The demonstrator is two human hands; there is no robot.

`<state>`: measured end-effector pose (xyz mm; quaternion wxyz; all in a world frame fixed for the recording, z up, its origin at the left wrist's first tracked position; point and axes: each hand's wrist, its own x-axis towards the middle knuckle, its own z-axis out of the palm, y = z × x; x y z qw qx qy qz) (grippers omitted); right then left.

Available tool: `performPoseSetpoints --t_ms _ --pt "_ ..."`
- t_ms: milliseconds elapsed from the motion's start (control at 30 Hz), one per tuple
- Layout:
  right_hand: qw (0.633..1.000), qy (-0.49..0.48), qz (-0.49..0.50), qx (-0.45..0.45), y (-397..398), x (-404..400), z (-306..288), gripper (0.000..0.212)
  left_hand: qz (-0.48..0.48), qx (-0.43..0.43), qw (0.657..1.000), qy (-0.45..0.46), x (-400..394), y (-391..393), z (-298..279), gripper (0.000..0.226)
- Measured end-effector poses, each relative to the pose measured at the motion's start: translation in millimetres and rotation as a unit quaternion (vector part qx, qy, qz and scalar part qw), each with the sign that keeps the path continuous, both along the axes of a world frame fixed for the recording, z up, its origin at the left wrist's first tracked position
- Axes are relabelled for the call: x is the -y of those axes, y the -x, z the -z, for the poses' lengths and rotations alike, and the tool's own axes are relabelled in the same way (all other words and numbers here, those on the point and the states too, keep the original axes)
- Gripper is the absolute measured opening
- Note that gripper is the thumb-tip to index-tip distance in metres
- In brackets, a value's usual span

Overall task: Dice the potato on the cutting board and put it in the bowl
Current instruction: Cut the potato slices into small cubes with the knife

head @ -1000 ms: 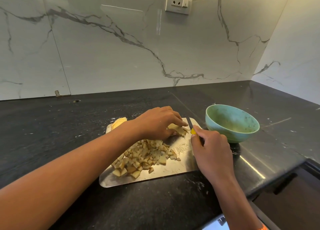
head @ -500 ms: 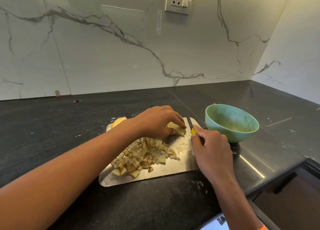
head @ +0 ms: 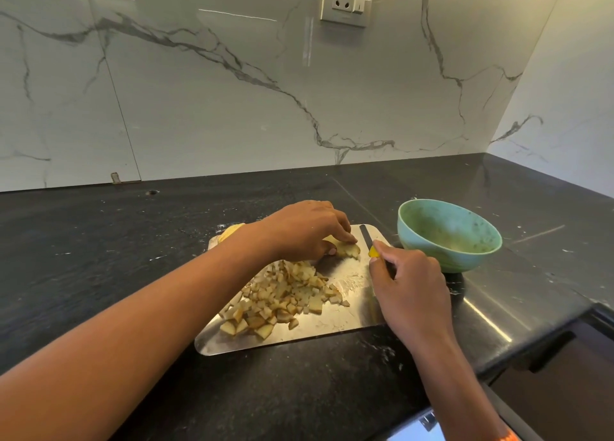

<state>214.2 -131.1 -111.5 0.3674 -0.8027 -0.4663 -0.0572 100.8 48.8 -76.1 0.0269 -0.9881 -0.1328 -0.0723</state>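
Fingers of the left hand [head: 304, 229] grip a potato piece [head: 345, 249] on the board [head: 352, 321] beside the dice pile [head: 282, 299], the right hand [head: 410, 291] grips the knife [head: 368, 239], bowl [head: 449, 234] just right.

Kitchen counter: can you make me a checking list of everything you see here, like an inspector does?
Surface: black stone counter, white specks.
Job's things: metal cutting board; diced potato piled on it; uncut potato piece; knife, yellow handle; green bowl, no dice inside.
Clutter: yellow thing behind the board, unclear.
Grippers: left hand holds the potato piece; right hand grips the knife.
Cables: nothing seen.
Surroundings: marble wall, wall socket.
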Motion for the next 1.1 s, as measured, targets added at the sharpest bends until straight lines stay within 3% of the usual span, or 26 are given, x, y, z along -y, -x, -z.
performPoseSetpoints --t_ms 233,667,1100 --pt "1.000 0.017 -0.007 0.003 2 2 -1 0.041 -0.036 0.010 0.998 -0.048 6 6 4 0.043" --pt "0.997 0.069 -0.023 0.039 4 5 -5 0.048 -0.194 0.098 0.976 -0.031 19 -8 21 0.036" --pt "0.992 0.096 -0.051 0.057 4 7 -10 0.046 -0.168 0.112 0.979 0.008 23 8 11 0.032"
